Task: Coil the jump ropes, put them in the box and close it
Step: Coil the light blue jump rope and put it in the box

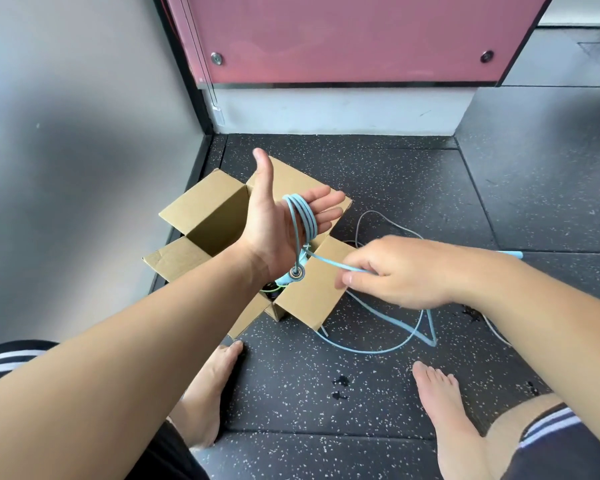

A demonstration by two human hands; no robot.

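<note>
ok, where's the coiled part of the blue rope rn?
Head view, centre: the coil sits around the fingers of the raised left hand, above the open cardboard box; the right hand pinches its loose tail.

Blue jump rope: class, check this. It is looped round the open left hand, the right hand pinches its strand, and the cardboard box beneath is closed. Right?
No: the head view shows the cardboard box open, flaps spread. The rest holds: blue jump rope looped round the open left hand, right hand pinching its strand.

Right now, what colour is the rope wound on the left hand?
The rope is light blue; head view shows it best.
</note>
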